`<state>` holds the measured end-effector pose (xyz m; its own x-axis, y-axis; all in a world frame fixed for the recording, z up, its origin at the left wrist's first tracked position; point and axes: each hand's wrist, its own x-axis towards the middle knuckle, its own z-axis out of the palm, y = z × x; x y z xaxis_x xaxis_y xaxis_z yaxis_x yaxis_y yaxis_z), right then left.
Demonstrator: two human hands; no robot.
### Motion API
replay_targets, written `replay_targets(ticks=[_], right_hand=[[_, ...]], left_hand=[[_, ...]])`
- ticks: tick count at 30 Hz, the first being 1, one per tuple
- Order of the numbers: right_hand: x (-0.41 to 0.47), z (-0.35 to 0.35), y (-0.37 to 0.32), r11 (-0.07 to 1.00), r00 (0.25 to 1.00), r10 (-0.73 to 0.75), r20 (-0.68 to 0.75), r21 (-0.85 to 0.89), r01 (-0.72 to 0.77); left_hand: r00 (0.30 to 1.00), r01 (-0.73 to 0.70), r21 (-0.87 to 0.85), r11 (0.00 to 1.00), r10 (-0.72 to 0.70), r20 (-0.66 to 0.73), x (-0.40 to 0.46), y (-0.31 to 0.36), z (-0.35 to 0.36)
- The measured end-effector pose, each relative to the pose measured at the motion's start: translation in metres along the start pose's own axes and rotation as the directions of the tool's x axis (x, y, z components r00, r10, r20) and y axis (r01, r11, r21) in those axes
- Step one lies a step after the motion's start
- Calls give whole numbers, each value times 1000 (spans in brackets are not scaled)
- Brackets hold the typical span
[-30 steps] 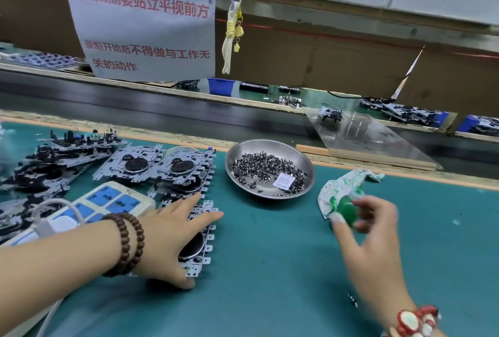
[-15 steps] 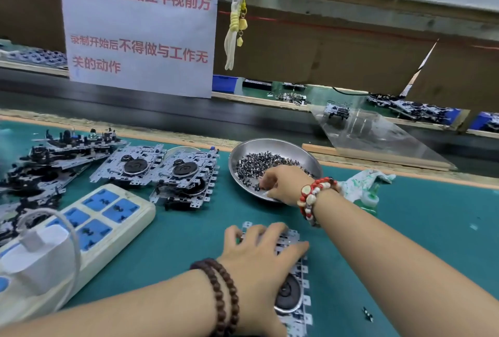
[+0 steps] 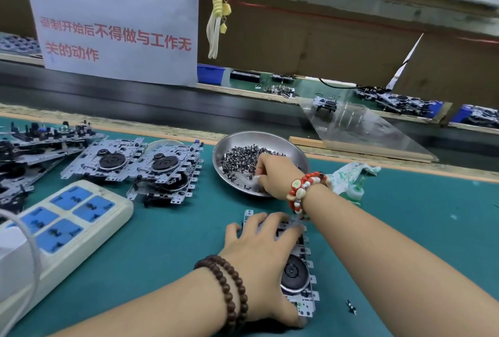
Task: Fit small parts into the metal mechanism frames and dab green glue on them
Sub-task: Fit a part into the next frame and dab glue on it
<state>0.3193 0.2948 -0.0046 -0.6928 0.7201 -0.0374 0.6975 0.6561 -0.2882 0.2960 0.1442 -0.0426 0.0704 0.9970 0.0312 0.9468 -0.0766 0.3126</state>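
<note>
My left hand (image 3: pixel 263 258) rests flat, fingers spread, on a metal mechanism frame (image 3: pixel 298 280) lying on the green mat in front of me. Its black round wheel shows beside my palm. My right hand (image 3: pixel 274 174) reaches into the steel bowl (image 3: pixel 237 139) of small dark parts (image 3: pixel 239 158). Its fingers are curled down, pinching among the parts; the fingertips are blurred. The green glue bottle (image 3: pixel 356 193) lies past my right wrist next to a green-stained white cloth (image 3: pixel 351 173).
Several more frames (image 3: pixel 135 163) lie stacked left of the bowl, with a darker pile (image 3: pixel 29 153) at the far left. A white power strip (image 3: pixel 67 217) with blue sockets sits near left. One loose part (image 3: pixel 350 306) lies on the mat. A conveyor (image 3: pixel 162 109) runs behind.
My left hand dragged a frame from the stack to the mat in front of me. My right hand left the glue bottle and went into the bowl, where it stays.
</note>
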Motion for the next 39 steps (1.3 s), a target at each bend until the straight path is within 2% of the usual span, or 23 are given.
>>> replay_targets(ticks=[3,7,13,17,20,23,25,27,33,39], right_hand=[[-11,-3,3,994,990,11,-141,112,5],[-25,-5,7,983,972,-3,-236,179,47],[-50,-9,13,931,938,15,-347,346,113],[-76,-11,12,823,944,10,-331,539,180],[-98,-8,16,791,955,-32,-294,576,204],[-114,-2,23,729,968,42,-246,670,139],[-120,3,27,656,970,114,-216,750,90],[-123,8,30,595,967,164,-194,801,60],[-125,22,33,478,946,271,-175,878,26],[-126,30,34,500,941,260,-215,864,60]], left_hand=[[1000,9,-1,1000,-9,27,-2,-1,0],[986,1,-61,998,10,169,-4,-7,-9],[997,3,-86,996,4,80,-14,-11,-10],[986,7,-114,993,12,169,-17,-11,-15],[976,5,-191,982,36,214,-19,-21,-28],[999,-8,-317,948,21,37,-14,-29,-38],[994,-9,-388,921,-36,-107,-7,-29,-38],[978,-17,-414,910,-70,-196,1,-27,-34],[970,-2,-385,923,-92,-226,16,-19,-25],[948,-51,-464,884,-104,-302,17,-23,-15]])
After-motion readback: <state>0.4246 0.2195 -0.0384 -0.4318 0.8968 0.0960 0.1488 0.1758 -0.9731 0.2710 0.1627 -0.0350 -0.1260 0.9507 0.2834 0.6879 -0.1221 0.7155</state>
